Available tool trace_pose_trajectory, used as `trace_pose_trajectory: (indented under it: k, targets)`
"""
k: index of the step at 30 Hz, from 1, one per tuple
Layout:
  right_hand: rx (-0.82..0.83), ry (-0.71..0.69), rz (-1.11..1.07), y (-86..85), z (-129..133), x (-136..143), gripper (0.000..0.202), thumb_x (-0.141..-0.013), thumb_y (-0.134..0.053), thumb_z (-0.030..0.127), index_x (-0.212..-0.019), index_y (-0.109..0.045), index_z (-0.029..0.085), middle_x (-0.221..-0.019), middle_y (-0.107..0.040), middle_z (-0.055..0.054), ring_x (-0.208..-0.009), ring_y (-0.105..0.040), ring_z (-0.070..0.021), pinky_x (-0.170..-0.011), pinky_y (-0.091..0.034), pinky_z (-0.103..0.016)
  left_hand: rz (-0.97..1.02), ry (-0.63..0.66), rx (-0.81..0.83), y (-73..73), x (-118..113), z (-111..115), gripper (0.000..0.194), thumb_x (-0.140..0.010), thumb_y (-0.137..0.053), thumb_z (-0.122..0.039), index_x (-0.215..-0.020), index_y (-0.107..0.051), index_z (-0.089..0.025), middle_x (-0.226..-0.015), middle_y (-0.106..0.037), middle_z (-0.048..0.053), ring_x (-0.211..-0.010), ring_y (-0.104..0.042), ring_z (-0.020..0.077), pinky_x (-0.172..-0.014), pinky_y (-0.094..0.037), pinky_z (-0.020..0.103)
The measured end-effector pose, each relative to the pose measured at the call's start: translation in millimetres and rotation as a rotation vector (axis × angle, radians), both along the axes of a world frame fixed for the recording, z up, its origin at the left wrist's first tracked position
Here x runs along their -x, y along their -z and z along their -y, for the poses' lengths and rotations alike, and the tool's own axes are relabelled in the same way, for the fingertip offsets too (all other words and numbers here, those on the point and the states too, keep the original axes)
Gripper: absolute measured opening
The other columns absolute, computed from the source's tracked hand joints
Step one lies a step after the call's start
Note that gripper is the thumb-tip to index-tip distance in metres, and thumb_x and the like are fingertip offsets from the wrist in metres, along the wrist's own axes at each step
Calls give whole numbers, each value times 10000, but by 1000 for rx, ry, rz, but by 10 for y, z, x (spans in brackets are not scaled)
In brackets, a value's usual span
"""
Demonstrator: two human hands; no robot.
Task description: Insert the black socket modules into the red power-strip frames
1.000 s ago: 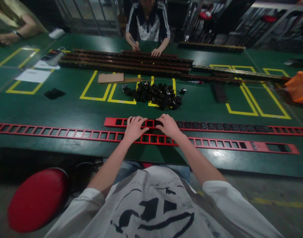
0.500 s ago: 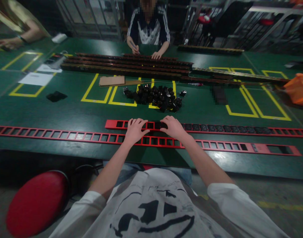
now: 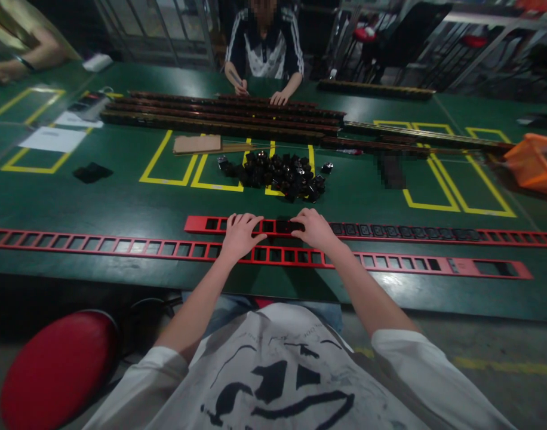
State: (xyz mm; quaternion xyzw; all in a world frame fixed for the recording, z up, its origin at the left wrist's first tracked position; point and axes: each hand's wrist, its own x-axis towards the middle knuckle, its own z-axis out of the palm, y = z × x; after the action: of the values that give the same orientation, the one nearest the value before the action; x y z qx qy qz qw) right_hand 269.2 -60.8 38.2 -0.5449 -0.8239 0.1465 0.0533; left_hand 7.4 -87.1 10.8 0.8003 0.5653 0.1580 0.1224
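A long red slotted rail (image 3: 194, 224) lies crosswise in front of me, with a row of black sockets (image 3: 377, 230) set in its openings on the right. My left hand (image 3: 241, 236) grips this rail near its left end, fingers over the far edge and thumb at the near edge. To its right, my right hand (image 3: 317, 230) has fingers and thumb closed around a black socket (image 3: 283, 226) at the rail, partly hidden by the fingertips. Nearer to me, a second red slotted rail (image 3: 121, 245) runs parallel, its openings showing the green table.
Beyond the rails sits a pile of loose black sockets (image 3: 285, 173). Several dark long rails (image 3: 220, 119) lie farther back, before a co-worker (image 3: 264, 48) holding a pen. An orange bin (image 3: 531, 164) stands at right. A red stool (image 3: 61, 370) is at lower left.
The view has shifted slightly, so the table things appear a little farther left. Both hands keep nearly the same places on the far red rail, with only small finger movement.
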Motion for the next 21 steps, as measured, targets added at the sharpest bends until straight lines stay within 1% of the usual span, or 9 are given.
trace_pose_trajectory:
  k: [4, 8, 10, 14, 16, 18, 19, 21]
  targets:
    - [2, -27, -18, 46, 3, -101, 390, -873, -726, 328, -1250, -725, 231, -1170, -629, -104, -1125, -542, -295, -958, -490, -449, -2, -2, -8, 1, 0, 0, 482, -918, -669, -443, -1366, -603, -280, -1261, -647, 74, -1226, -546, 285, -1193, -258, 512]
    - [-9, -1, -63, 105, -2, -165, 385, -879, -710, 323, -1252, -724, 229, -1196, -645, -102, -1133, -554, -294, -964, -495, -454, -9, -9, -3, 11, -7, -6, 481, -919, -669, -451, -1368, -605, -289, -1270, -645, 72, -1237, -542, 284, -1197, -256, 504]
    - [1, 2, -78, 106, 0, -158, 374, -880, -706, 310, -1246, -725, 234, -1221, -659, -96, -1140, -567, -292, -961, -496, -453, -3, -8, -8, 17, -8, -9, 483, -915, -675, -445, -1367, -607, -287, -1268, -645, 72, -1232, -544, 287, -1198, -253, 513]
    - [38, 29, -6, 18, 8, -108, 369, -870, -721, 316, -1231, -727, 240, -1273, -674, -93, -1184, -577, -315, -965, -481, -488, 14, 0, -9, 10, -10, -9, 483, -912, -677, -438, -1364, -612, -280, -1254, -647, 76, -1223, -548, 292, -1192, -259, 523]
    - [34, 16, 31, -40, -5, -84, 351, -870, -723, 324, -1209, -735, 235, -1267, -683, -95, -1196, -582, -325, -985, -466, -511, 10, -3, 1, -3, -12, -6, 476, -920, -667, -441, -1364, -610, -280, -1253, -648, 74, -1220, -548, 289, -1191, -262, 521]
    - [14, -3, 0, -80, -51, -63, 288, -884, -708, 345, -1142, -755, 226, -1224, -699, -92, -1159, -611, -306, -990, -473, -488, 8, -5, 7, -15, -14, -2, 467, -930, -654, -446, -1364, -607, -282, -1255, -648, 72, -1219, -549, 284, -1192, -261, 518]
    - [-8, 10, -34, -90, -89, -52, 261, -898, -692, 359, -1107, -762, 220, -1194, -708, -89, -1126, -629, -291, -977, -487, -462, 9, -5, 7, -19, -15, -1, 465, -932, -652, -448, -1364, -606, -281, -1255, -648, 71, -1218, -549, 283, -1192, -261, 516]
    - [-70, 86, -107, -90, -195, -21, 262, -925, -650, 366, -1105, -754, 206, -1164, -712, -91, -1062, -657, -268, -926, -522, -414, 12, -4, 3, -21, -17, 0, 468, -931, -655, -451, -1363, -605, -279, -1255, -647, 72, -1217, -549, 283, -1193, -260, 514]
